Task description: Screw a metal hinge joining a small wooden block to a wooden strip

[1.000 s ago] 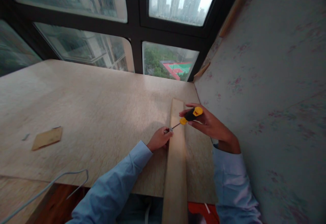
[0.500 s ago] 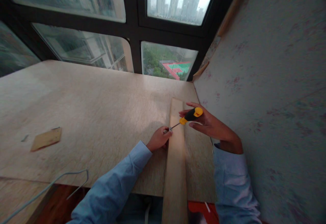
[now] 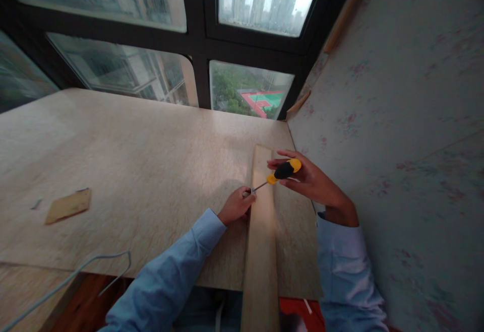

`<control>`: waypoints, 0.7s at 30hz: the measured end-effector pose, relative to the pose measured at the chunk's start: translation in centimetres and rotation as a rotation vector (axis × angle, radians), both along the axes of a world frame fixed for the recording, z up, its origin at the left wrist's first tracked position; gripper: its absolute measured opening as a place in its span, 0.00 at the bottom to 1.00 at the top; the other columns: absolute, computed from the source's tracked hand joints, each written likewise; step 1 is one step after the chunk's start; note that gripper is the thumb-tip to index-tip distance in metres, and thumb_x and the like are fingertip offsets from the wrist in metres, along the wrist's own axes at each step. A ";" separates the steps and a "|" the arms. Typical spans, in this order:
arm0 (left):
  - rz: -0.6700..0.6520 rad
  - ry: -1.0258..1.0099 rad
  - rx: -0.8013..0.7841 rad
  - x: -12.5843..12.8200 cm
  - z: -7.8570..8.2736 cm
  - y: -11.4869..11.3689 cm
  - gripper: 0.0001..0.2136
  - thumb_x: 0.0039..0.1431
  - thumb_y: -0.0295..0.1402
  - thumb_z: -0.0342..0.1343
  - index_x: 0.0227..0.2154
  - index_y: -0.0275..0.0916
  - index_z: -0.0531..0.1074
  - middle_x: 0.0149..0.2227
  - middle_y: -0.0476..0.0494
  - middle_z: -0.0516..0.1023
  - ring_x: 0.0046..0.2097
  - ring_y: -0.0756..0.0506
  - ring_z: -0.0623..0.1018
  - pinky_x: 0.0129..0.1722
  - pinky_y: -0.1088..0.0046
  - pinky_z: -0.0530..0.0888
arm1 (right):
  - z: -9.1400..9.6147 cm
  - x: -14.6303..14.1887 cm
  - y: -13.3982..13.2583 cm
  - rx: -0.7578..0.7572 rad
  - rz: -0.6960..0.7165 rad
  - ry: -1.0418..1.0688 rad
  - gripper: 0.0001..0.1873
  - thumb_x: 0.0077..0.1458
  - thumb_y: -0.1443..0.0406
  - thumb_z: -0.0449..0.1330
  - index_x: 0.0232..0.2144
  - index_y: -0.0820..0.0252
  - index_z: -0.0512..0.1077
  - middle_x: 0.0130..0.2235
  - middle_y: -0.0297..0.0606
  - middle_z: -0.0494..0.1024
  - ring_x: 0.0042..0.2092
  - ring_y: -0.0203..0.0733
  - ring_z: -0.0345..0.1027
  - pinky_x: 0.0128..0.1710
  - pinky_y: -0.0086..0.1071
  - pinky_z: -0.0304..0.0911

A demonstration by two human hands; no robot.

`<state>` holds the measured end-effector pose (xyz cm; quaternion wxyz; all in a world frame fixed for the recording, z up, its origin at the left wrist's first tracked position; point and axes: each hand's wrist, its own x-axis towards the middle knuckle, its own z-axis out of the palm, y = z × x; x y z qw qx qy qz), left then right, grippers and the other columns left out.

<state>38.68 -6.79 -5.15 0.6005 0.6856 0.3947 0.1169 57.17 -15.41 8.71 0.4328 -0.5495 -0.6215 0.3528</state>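
Note:
A yellow-and-black screwdriver (image 3: 286,170) slants down to the left, its thin shaft ending beside the fingers of my left hand (image 3: 237,205). That hand pinches a small metal piece (image 3: 253,191) at the screwdriver's tip, against the left edge of a long pale wooden board (image 3: 260,236); its exact kind is too small to make out. Around the screwdriver's handle are the thumb and fingers of my right hand (image 3: 310,183), held above the right side of the board. The board lies lengthwise, its near end running past the sill's edge toward me.
Under the board is a stone-patterned sill (image 3: 151,171). On its left lie a flat tan piece (image 3: 68,206) and a small grey scrap (image 3: 37,204). A grey cable (image 3: 94,258) loops at the lower left. A papered wall (image 3: 408,135) rises close on the right; dark-framed windows (image 3: 251,47) stand behind.
My right hand and the screwdriver's handle have shifted very slightly. The left hand, the metal piece and the board look unmoved.

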 end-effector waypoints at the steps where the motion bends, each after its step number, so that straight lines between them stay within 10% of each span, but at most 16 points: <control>1: -0.002 -0.002 -0.002 0.0 0.0 0.0 0.15 0.59 0.40 0.51 0.43 0.36 0.69 0.35 0.42 0.76 0.25 0.51 0.75 0.16 0.82 0.67 | 0.1 -0.1 0.1 -0.004 -0.037 -0.017 0.30 0.51 0.56 0.66 0.55 0.50 0.62 0.51 0.42 0.76 0.52 0.46 0.72 0.51 0.44 0.68; 6: 0.004 -0.007 -0.017 0.0 0.3 0.0 0.15 0.58 0.39 0.52 0.44 0.36 0.69 0.38 0.40 0.76 0.27 0.49 0.76 0.16 0.81 0.68 | 0.1 -0.6 0.9 0.074 -0.364 -0.333 0.27 0.39 0.53 0.72 0.41 0.55 0.71 0.38 0.37 0.78 0.40 0.48 0.74 0.40 0.40 0.71; 14: -0.010 -0.018 -0.036 0.0 0.4 0.0 0.15 0.59 0.39 0.51 0.44 0.36 0.68 0.36 0.41 0.76 0.25 0.49 0.76 0.16 0.79 0.69 | -0.2 0.1 0.0 -0.050 0.035 -0.033 0.32 0.52 0.57 0.65 0.57 0.50 0.58 0.54 0.44 0.73 0.55 0.46 0.69 0.53 0.45 0.67; 21: 0.001 -0.030 -0.006 0.0 -0.1 0.1 0.14 0.58 0.39 0.52 0.43 0.35 0.69 0.35 0.42 0.76 0.27 0.49 0.76 0.16 0.82 0.67 | -0.2 -1.0 1.3 0.051 -0.273 -0.299 0.21 0.42 0.55 0.71 0.33 0.57 0.69 0.32 0.35 0.78 0.35 0.44 0.74 0.37 0.38 0.71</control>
